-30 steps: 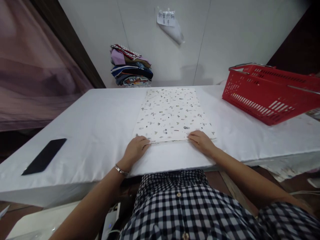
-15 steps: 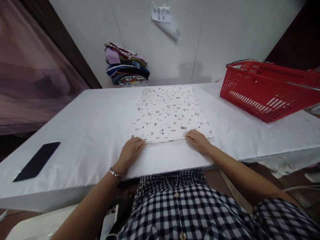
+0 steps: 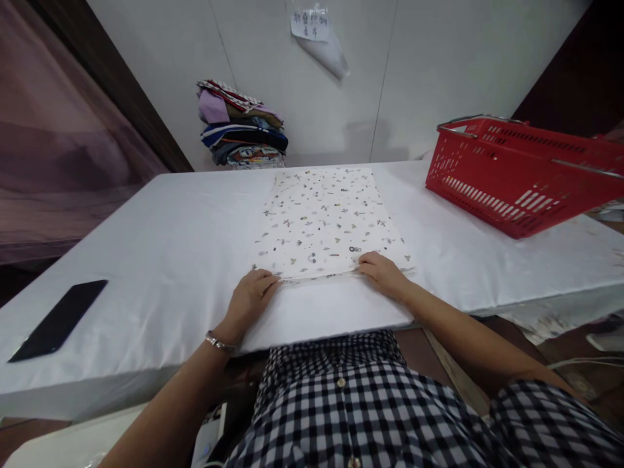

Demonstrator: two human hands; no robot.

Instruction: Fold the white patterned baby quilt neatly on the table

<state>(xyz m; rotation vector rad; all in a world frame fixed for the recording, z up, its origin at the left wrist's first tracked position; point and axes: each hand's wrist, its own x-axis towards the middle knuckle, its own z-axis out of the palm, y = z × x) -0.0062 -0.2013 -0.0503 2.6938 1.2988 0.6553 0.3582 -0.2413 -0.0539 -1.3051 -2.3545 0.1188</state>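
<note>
The printed cloth lies flat on the counter, its long axis running near to far. The left hand and right hand are equally close, each grip pinching a near corner.

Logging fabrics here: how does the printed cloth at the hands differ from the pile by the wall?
The printed cloth lies flat, spread out; the pile is several folded pieces stacked high. The printed cloth is white with small motifs; the pile mixes purple, navy and stripes. Both are fabric.
</note>
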